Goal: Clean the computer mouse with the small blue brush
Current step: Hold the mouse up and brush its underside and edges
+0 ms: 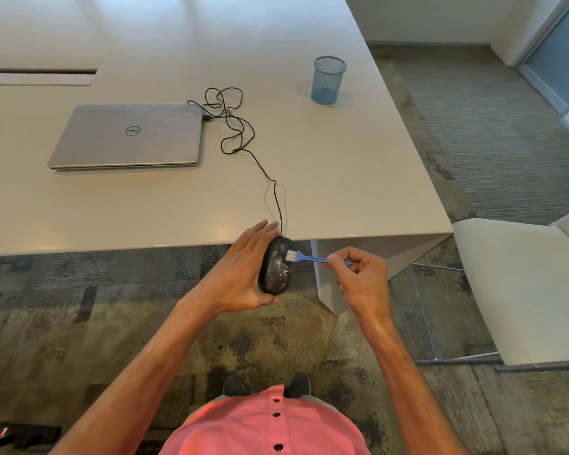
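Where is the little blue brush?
In the head view, the blue brush is pinched in the right hand, its white bristles touching the mouse held by the left hand.

Mouse held off the table's near edge, brush at its right.

My left hand [240,274] holds the mouse [275,270] in front of the table [342,178]; my right hand [358,277] lays the brush [301,257] on it. The cable [243,139] runs back to the laptop [128,136], far left; the mesh cup [329,79] stands behind, to the right.
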The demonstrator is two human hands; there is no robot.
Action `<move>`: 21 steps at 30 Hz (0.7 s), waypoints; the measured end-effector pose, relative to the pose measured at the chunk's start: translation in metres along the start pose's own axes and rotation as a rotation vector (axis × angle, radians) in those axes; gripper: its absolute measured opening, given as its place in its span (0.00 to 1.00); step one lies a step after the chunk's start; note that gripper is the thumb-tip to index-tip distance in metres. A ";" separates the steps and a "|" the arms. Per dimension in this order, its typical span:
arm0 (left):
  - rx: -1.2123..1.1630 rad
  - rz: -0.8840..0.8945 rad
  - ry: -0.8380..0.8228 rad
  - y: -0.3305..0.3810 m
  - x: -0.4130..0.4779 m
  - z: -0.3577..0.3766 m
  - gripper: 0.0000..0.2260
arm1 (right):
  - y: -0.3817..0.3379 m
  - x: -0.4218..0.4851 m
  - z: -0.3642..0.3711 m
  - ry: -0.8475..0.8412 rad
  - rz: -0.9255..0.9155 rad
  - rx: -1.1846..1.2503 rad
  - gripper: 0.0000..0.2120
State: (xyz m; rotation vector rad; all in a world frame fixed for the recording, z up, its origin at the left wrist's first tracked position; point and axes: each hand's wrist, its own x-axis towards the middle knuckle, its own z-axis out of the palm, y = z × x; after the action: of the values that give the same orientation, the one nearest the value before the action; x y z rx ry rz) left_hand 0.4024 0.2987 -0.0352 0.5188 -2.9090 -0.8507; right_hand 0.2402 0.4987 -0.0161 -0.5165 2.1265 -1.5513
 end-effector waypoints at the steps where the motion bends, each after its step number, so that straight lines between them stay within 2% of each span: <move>1: -0.001 0.002 -0.001 0.000 0.000 0.000 0.60 | -0.001 0.000 0.003 -0.015 -0.001 -0.001 0.10; 5: -0.009 0.006 0.013 0.001 0.002 -0.002 0.59 | 0.001 -0.002 0.010 -0.022 0.005 -0.083 0.11; 10: -0.018 -0.020 0.002 0.001 0.003 -0.003 0.60 | 0.010 -0.001 0.003 0.055 0.025 -0.163 0.12; 16: -0.024 -0.027 0.006 0.000 0.004 -0.001 0.60 | 0.002 -0.001 0.005 -0.006 -0.024 -0.035 0.10; 21: -0.031 -0.026 0.014 0.000 0.006 -0.003 0.60 | 0.004 -0.003 0.017 -0.012 -0.020 -0.105 0.11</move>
State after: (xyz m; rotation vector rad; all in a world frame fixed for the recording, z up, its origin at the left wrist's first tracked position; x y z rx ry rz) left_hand 0.3970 0.2954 -0.0326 0.5592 -2.8776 -0.8897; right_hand 0.2522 0.4885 -0.0241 -0.5822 2.2095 -1.4486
